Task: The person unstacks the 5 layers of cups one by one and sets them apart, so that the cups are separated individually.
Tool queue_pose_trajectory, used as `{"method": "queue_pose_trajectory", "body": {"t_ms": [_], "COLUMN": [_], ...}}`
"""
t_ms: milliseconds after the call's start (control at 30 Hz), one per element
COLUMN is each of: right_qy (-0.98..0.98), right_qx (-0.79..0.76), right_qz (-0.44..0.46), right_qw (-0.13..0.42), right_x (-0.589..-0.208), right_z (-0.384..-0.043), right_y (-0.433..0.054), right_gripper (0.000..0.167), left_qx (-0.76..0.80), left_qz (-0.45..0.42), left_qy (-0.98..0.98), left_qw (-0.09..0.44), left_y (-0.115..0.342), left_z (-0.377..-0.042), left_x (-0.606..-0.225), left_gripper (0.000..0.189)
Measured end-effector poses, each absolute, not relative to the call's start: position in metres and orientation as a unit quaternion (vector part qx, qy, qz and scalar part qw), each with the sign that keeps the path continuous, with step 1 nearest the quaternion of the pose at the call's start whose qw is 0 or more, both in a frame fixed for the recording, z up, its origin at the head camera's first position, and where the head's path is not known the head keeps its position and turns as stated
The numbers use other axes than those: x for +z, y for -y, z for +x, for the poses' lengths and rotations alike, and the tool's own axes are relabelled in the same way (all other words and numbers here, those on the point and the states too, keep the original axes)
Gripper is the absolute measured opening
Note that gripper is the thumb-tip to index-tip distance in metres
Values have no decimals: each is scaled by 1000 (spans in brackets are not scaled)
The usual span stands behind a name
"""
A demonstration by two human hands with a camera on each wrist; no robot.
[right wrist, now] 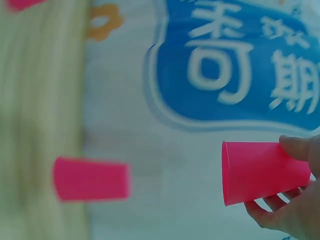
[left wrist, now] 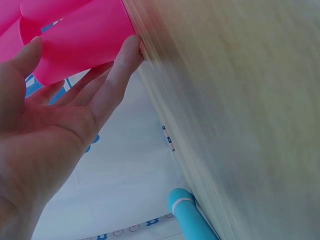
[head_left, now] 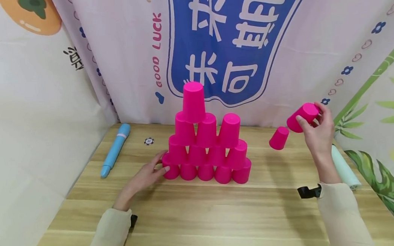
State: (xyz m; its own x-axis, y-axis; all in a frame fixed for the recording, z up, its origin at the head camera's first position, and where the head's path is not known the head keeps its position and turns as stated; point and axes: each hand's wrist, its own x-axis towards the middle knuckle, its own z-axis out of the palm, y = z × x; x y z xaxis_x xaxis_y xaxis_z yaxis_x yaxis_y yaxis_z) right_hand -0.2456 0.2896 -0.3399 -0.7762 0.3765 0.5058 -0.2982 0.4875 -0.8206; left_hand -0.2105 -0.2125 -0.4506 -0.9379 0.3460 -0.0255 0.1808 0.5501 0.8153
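Observation:
Bright pink cups point(head_left: 206, 173) stand upside down in a stepped stack, with one cup point(head_left: 194, 102) at the peak. My left hand point(head_left: 151, 174) is at the stack's lower left, its fingers and thumb touching the end cup point(left wrist: 87, 42) of the bottom row. The fingers there are fairly straight. Raised at the far right, my right hand point(head_left: 321, 132) grips another pink cup point(head_left: 302, 117) by its base end, thumb on one side and fingers on the other. The open rim of that cup point(right wrist: 265, 172) points down and left in the head view.
A single pink cup point(head_left: 279, 138) is upside down near the table's back right, beneath the held one. A light blue marker-shaped stick point(head_left: 115, 149) and a poker chip point(head_left: 149, 141) lie left of the stack. Behind the right wrist is a pale green cylinder point(head_left: 345, 168). Printed cloth point(head_left: 129, 67) hangs behind.

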Motion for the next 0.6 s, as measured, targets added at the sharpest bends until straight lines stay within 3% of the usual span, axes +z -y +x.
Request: {"method": "queue_pose_trajectory", "body": {"t_ms": [300,600], "right_qy": [824,858], "right_qx": [482,443], "right_qz": [-126,-163], "right_qw": [270,203], "right_x": [-389,-427], "right_z": [-259,-277], "right_y": [-324,-341], "right_gripper": [62,65], "left_qx": [449,436], "left_qz": [155,168], "left_qy": [-875,-881], "left_qw": [91,77], "left_y": [211,212], "left_z": [-211,-209], "left_x": [-450,-451], "left_gripper": [68,66]}}
